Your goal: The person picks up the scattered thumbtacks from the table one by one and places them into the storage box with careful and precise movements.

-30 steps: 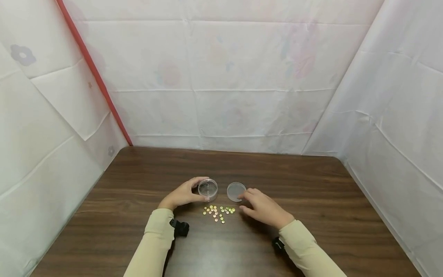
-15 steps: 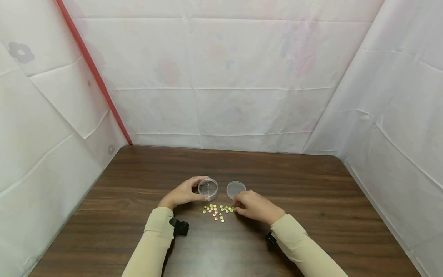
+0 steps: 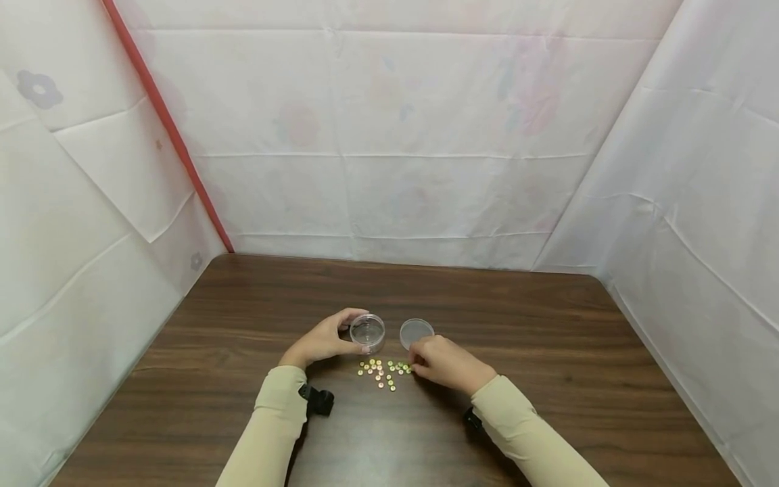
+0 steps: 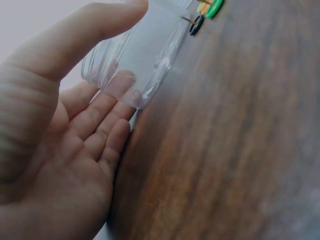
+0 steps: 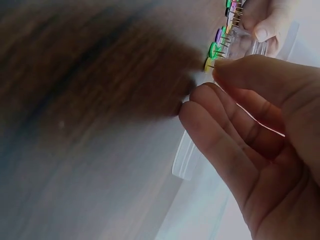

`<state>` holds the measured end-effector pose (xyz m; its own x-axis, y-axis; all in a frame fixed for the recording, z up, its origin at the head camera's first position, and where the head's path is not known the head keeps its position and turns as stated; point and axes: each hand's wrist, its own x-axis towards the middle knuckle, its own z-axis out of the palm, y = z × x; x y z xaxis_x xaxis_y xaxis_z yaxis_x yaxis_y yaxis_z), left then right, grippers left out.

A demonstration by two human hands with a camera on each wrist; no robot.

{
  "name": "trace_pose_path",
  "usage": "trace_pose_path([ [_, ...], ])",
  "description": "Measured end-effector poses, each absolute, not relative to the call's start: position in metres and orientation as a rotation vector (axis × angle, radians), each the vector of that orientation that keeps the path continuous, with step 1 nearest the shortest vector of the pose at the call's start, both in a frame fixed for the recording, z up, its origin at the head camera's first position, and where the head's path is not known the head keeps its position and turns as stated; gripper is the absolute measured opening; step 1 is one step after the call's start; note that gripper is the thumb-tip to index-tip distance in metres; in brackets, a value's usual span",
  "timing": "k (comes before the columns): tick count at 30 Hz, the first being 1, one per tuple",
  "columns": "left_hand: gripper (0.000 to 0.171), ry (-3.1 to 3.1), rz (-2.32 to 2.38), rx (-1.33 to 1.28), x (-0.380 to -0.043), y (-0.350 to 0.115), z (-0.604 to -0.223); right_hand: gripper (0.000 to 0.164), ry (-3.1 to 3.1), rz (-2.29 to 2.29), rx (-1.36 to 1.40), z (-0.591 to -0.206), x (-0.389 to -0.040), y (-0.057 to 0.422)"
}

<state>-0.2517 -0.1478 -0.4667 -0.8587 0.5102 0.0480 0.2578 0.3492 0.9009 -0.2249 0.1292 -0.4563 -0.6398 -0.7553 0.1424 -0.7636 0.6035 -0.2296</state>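
My left hand [image 3: 325, 339] grips the clear round plastic jar [image 3: 368, 333] between thumb and fingers; it stands on the table. Through its wall no contents show in the left wrist view. In front of the jar lie several thumbtacks [image 3: 380, 372], points up, with coloured heads in the right wrist view. My right hand [image 3: 449, 362] reaches to the right end of these tacks. There its thumb tip meets the pin of a yellow thumbtack [image 5: 208, 65], fingers bent in; the index fingertip is hidden behind the thumb. The clear round lid [image 3: 416, 331] lies just behind the right hand.
The dark wood table [image 3: 255, 291] extends around both hands. White patterned cloth [image 3: 389, 135] hangs behind and at both sides, with a red strip [image 3: 164, 115] at the left. A small black wrist camera [image 3: 319, 401] sits below the left cuff.
My right hand has moved left and toward me, from the lid's edge to the right end of the thumbtacks, its fingers drawing together. My left hand stays on the jar.
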Motion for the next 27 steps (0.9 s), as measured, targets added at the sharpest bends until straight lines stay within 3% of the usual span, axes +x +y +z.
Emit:
trace_pose_path([
  [27,0.071,2.332,1.506,0.677,-0.246,-0.147,-0.454,0.007,-2.773,0.558,1.293,-0.444,-0.232,0.127],
])
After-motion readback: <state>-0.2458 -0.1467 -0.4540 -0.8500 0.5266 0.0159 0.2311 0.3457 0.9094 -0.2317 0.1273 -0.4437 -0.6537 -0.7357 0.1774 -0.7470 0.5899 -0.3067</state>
